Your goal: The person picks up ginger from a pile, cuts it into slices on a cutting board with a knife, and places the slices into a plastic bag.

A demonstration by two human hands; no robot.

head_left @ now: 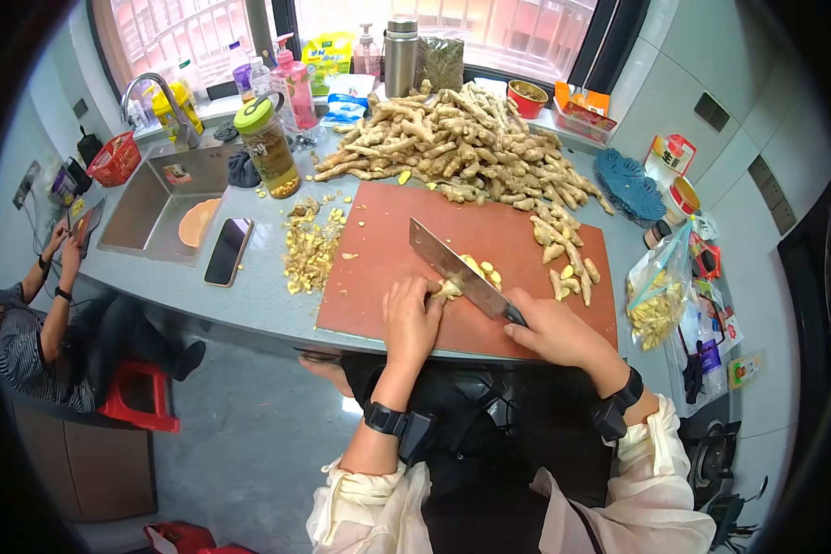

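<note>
A cleaver (454, 268) with a broad steel blade and black handle is gripped in my right hand (556, 328). Its edge rests at a piece of ginger (449, 289), which the fingers of my left hand (410, 317) pinch against the brown cutting board (379, 245). A few yellow ginger slices (486, 270) lie just right of the blade. Whole ginger roots (462, 138) form a large heap across the board's far edge, and several loose pieces (572, 277) sit at its right. Chopped ginger (312, 247) is piled on the counter left of the board.
Left of the board are a phone (228, 251), a green-lidded jar (270, 152) and the sink (125, 226). A bag of sliced ginger (657, 300) and a blue dish (628, 182) stand to the right. Another person (42, 346) sits at the far left, near a red stool (140, 395).
</note>
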